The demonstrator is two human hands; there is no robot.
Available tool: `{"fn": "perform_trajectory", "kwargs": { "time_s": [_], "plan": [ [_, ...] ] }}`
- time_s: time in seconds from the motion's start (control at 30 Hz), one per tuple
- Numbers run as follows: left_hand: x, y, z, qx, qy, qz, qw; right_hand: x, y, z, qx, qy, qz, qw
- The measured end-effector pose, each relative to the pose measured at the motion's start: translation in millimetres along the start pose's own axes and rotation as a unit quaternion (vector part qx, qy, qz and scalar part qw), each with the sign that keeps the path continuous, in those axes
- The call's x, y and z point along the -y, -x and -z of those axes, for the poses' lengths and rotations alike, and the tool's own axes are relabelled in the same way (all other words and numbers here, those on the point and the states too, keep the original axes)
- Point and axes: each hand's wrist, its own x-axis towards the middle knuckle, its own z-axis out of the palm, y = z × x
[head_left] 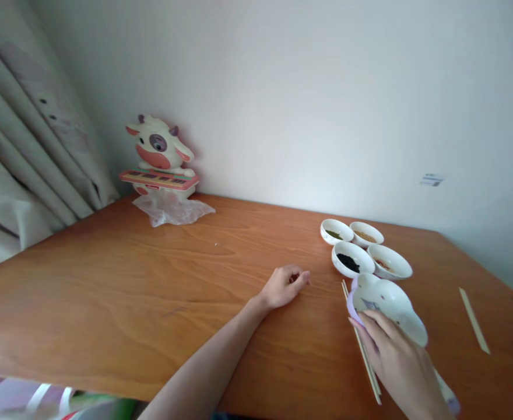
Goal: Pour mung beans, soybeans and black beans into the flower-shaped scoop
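My right hand (390, 350) grips the near-left rim of a white, purple-edged scalloped dish (390, 294), thumb outside and fingers inside. A white piece with a purple tip (449, 396) shows beyond my wrist; whether it belongs to the dish I cannot tell. A pair of chopsticks (367, 364) lies just left of the dish, partly behind it. My left hand (285, 286) rests on the table, loosely closed with nothing visible in it. Behind the dish are white bowls holding black grains (348, 263), reddish bits (383, 265), green grains (334, 234) and yellowish grains (365, 236).
A flat pale strip (474, 321) lies on the wooden table (151, 303) at the right. At the back left stands a cow-shaped toy keyboard (162, 157) with a clear plastic bag (171, 210) before it. A wall runs behind and a curtain (16, 151) hangs left.
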Motion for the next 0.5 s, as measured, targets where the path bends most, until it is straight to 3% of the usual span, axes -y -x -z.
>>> {"fn": "perform_trajectory", "kwargs": {
  "time_s": [0.17,0.33,0.5],
  "plan": [
    [7,-6,5,-0.037,0.069,0.038,0.996,56,-40,3,0.005,-0.038,0.053,0.998],
    [22,-17,20,-0.082,0.141,0.087,0.983,102,-66,-22,0.066,-0.072,0.077,0.992],
    [35,-22,31,-0.146,0.148,0.09,0.974,125,-84,-43,0.081,-0.084,0.072,0.991]
  ]
}}
